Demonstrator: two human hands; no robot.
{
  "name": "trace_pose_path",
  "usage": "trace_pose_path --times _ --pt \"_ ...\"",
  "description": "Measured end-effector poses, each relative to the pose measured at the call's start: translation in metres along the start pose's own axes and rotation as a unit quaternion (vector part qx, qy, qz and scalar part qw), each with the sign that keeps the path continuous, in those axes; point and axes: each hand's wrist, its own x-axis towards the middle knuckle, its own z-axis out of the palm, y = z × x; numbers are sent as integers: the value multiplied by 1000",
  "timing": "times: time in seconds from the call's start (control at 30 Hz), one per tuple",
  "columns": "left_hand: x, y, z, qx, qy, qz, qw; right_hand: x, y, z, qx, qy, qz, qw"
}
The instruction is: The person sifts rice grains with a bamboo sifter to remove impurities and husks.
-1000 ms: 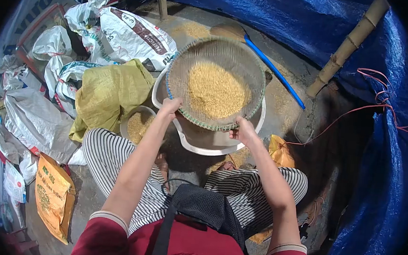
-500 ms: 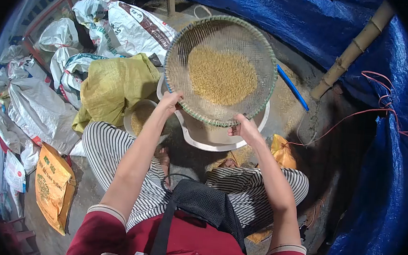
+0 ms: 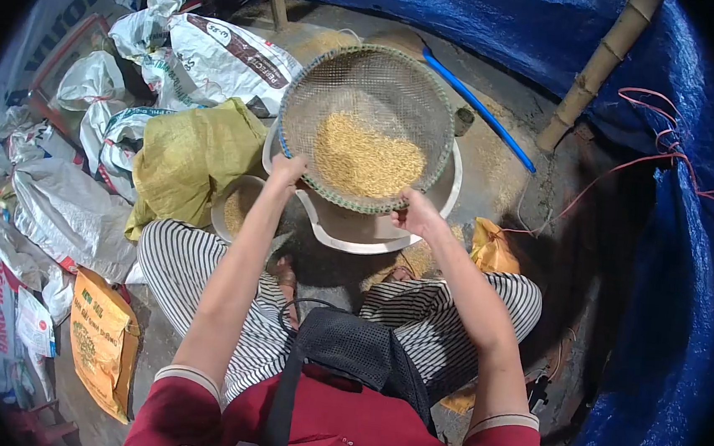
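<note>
A round woven sieve basket (image 3: 368, 77) with a green-edged rim is held up over a white basin (image 3: 355, 244). Golden grain (image 3: 366, 157), looking like unhusked rice, is heaped in the half of the sieve nearer me. My left hand (image 3: 287, 170) is closed on the near left of the rim. On the near right, my right hand (image 3: 416, 213) grips the rim with the thumb on top and the fingers curled below. Beside the basin, to the left, stands a smaller bowl (image 3: 222, 212) with grain in it.
Stuffed white sacks (image 3: 73, 201) and a yellow-green sack (image 3: 199, 152) crowd the left. An orange bag (image 3: 103, 341) lies at lower left. On the right are a blue pipe (image 3: 487, 116), a bamboo pole (image 3: 599, 74) and a blue tarp (image 3: 680, 274). Grain is scattered on the floor.
The sieve has dropped slightly and shifted left with both hands on its rim. Its grain has slid toward me into a tighter heap. More of the blue pipe shows.
</note>
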Motion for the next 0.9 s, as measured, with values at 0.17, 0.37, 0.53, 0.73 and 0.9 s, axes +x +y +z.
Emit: trace_pose_path --times 0.17,0.37,0.53,0.73,0.9 --pt "-3 11 -18 -101 -98 -99 985 -47 -10 25 -116 -1 -163 980" --pt "0 -12 0 -145 -90 -156 973 -18 -16 -6 -76 10 -153 985" --pt "-11 -2 13 -75 -33 -35 996 -1 -4 -22 -30 2 -60 998" --pt "-26 37 22 119 -19 96 988 6 2 -22 91 0 -38 995" --pt "-7 -16 7 -66 -56 -123 989 0 -6 -24 -46 18 -46 998"
